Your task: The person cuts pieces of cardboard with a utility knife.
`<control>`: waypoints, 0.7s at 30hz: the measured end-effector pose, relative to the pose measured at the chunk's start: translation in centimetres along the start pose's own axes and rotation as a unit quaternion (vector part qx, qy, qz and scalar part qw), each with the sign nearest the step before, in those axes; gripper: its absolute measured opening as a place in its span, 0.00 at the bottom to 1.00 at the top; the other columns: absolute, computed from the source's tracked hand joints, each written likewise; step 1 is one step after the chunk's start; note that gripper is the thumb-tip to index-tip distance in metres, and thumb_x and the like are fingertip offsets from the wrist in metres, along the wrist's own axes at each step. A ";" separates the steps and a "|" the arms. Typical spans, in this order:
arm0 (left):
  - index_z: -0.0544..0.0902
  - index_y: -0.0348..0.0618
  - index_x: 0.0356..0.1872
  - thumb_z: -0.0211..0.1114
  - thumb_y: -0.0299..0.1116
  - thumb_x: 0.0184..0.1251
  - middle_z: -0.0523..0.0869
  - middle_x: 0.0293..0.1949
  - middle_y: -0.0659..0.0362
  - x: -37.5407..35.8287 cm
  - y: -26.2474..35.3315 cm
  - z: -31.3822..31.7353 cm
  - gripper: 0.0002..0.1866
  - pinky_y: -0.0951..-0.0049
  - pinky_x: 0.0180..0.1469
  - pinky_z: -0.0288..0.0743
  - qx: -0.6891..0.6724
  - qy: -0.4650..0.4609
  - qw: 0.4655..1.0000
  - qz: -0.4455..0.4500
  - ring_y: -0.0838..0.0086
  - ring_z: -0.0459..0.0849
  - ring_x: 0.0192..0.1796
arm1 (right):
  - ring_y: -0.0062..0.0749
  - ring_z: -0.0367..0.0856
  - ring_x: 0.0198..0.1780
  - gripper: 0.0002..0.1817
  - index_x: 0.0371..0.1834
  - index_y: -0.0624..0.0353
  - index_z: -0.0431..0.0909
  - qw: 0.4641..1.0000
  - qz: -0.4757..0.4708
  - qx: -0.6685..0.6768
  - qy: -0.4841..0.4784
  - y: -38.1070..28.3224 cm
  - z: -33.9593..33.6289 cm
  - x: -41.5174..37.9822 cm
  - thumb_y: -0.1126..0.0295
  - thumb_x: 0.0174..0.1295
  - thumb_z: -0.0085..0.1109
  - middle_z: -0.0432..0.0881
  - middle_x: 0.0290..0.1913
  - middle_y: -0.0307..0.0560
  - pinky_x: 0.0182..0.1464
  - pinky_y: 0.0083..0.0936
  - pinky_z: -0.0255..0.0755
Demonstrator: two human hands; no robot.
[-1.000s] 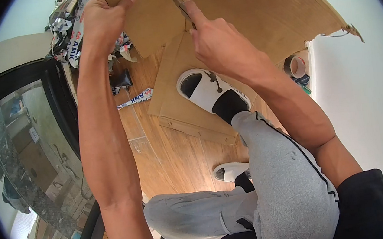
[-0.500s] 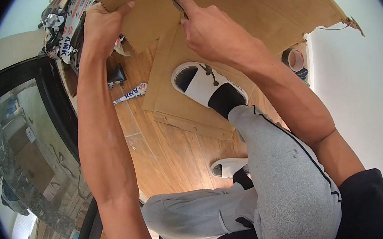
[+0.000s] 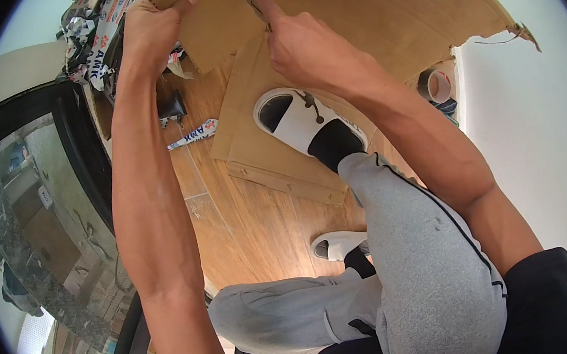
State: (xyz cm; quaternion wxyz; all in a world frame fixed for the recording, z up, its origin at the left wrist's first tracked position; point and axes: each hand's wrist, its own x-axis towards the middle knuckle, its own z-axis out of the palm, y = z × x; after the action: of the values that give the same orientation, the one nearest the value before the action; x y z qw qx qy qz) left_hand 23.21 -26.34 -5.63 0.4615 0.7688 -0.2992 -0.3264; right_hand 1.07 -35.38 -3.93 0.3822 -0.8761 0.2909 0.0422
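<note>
A large brown cardboard sheet point(image 3: 376, 8) spans the top of the view, with a cut line running down its left part. My left hand point(image 3: 152, 35) grips the sheet's left edge, thumb on the near face and fingers behind it. In my right hand point(image 3: 304, 43) is a utility knife point(image 3: 257, 8), index finger stretched along its top. The knife's tip is at the cut line, where a narrow gap shows. Under my foot in a white slide sandal point(image 3: 291, 117) lies another flattened cardboard piece point(image 3: 276, 174) on the wood floor.
Crumpled printed plastic wrapping point(image 3: 100, 44) is heaped at the upper left. A roll of tape point(image 3: 435, 85) sits by the white wall at right. A black-framed glass panel point(image 3: 46, 222) stands at left. A printed plastic strip point(image 3: 193, 135) lies on the floor.
My right hand and the knife have moved slightly down and left along the sheet. The gap above the blade is longer. My left hand keeps its hold.
</note>
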 end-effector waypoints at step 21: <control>0.88 0.39 0.47 0.74 0.31 0.64 0.90 0.38 0.62 0.4 -1.6 -0.4 0.12 0.75 0.34 0.71 -0.050 0.027 0.998 0.036 0.81 0.82 0.34 | 0.71 0.82 0.31 0.28 0.72 0.66 0.55 1.000 -0.010 -0.030 0.002 0.8 1.4 -0.4 0.72 0.70 0.43 0.81 0.26 0.72 0.39 0.59 0.73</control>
State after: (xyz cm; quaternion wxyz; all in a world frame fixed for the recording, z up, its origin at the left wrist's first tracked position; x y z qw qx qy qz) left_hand 24.05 -25.81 -7.03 0.5189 0.7417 -0.2978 -0.3032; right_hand 0.53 -34.68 -5.27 0.3558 -0.8901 0.2813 0.0446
